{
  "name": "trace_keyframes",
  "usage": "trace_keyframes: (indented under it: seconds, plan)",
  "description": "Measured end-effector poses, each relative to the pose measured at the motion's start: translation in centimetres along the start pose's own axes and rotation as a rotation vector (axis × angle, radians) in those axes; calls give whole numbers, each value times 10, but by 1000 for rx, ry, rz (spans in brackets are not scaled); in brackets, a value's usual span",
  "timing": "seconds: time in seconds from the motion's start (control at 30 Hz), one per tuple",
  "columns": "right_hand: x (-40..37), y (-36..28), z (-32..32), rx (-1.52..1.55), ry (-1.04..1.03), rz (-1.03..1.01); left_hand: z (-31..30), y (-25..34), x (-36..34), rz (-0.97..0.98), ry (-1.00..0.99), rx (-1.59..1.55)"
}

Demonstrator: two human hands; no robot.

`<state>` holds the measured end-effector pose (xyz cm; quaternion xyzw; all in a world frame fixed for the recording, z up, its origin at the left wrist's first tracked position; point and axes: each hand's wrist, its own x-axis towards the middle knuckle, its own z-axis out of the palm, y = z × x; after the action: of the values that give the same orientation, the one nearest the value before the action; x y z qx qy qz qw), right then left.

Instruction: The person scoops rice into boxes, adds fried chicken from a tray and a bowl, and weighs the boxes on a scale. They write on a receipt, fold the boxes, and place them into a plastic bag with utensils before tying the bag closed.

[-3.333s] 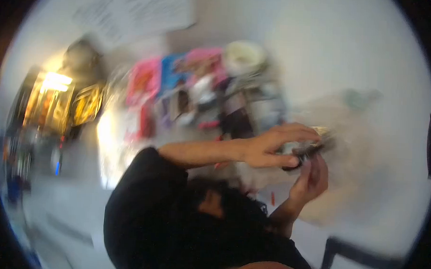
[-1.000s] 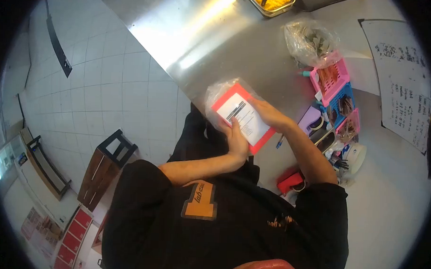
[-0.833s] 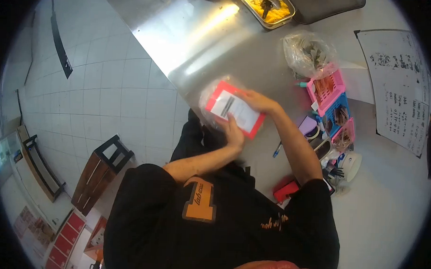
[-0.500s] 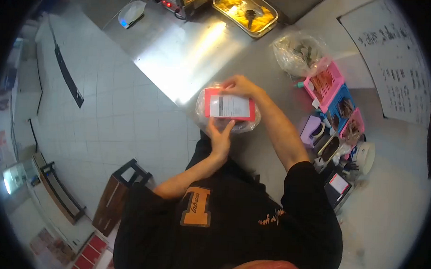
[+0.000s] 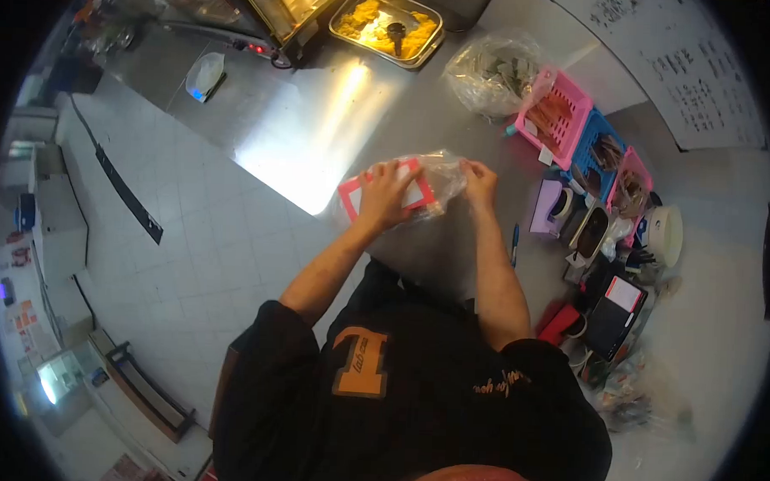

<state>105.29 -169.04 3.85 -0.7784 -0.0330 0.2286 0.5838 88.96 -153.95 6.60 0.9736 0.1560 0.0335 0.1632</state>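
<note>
A clear plastic bag [image 5: 443, 168] lies near the front edge of the metal counter, with contents I cannot make out. On top of it is a red-bordered label [image 5: 350, 193] with a white middle, partly covered by my left hand [image 5: 386, 196]. That hand rests palm down, its fingers apart and pressed on the label. At the bag's right end, my right hand [image 5: 480, 183] pinches the loose plastic edge between thumb and fingers.
Beyond the bag, a metal tray of yellow food [image 5: 384, 28] holds a black-handled utensil. To the right are a stuffed plastic bag [image 5: 497, 75], a pink basket [image 5: 559, 115], a blue basket [image 5: 598, 150], a blue pen [image 5: 515, 245] and a black device [image 5: 617, 316]. A whiteboard [image 5: 671, 64] stands behind.
My left hand has moved from the label's near edge onto its top. My right hand has shifted from the label to the bag's right end. The package has turned, and the view has swung.
</note>
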Motion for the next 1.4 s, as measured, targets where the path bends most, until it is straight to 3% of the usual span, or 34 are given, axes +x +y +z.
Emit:
trace_keyframes:
  seconds: [0.13,0.23,0.33,0.4,0.43,0.53,0.57,0.63,0.67,0.77,0.83,0.87,0.93,1.0,1.07,1.1,1.17,1.23,1.33,1.37,1.4]
  plan:
    - [-42,-63,2,-38,-226,-516,11,19,-8,-179,140,46]
    - [-72,-115,6,-213,-254,-832,19,19,-6,-217,258,30]
    - [-76,-117,17,-130,-247,-449,6,17,-10,-210,221,68]
    - [-66,-122,13,-150,-135,-741,-15,8,-16,-143,215,-12]
    - [-58,-127,12,-158,-76,-893,-20,-5,-22,-259,277,-93]
    - [-60,-138,15,266,-569,-266,4,-74,-66,-660,470,-435]
    - [-56,-131,23,277,-630,-275,25,-97,-76,-820,553,-624]
    - [-49,-118,41,295,-743,-304,7,-97,-93,-943,181,-1279]
    - [-48,-120,44,250,-697,-327,0,-96,-95,-976,-41,-1596]
    - [-60,-134,47,227,-488,-332,-11,-114,-90,-975,230,-1560]
    - [-46,-131,46,347,-249,-285,-88,-81,-76,-691,452,-1530]
    - [-41,-127,46,309,-276,-301,-121,-71,-70,-684,479,-1309]
    - [-34,-124,38,218,-274,-328,-173,-60,-64,-449,421,-946]
    - [-55,-163,3,-166,-204,-424,-200,-47,-54,-310,443,-941]
    - [-77,-184,-40,-557,-53,-538,-228,-20,-52,-130,566,-480]
    - [-73,-177,-66,-502,62,-519,-237,-15,-51,-58,624,-425]
    - [-51,-156,-121,-380,247,-509,-263,19,-59,-144,735,-409]
    - [-45,-132,-212,-502,644,-538,-268,27,-63,-106,839,-456]
    - [-37,-69,-364,-385,942,-465,-248,40,-63,96,788,-654]
    - [-37,-56,-411,-565,1173,-299,-241,48,-61,121,720,-640]
    - [-12,1,-471,-641,1381,-353,-231,56,-61,147,658,-629]
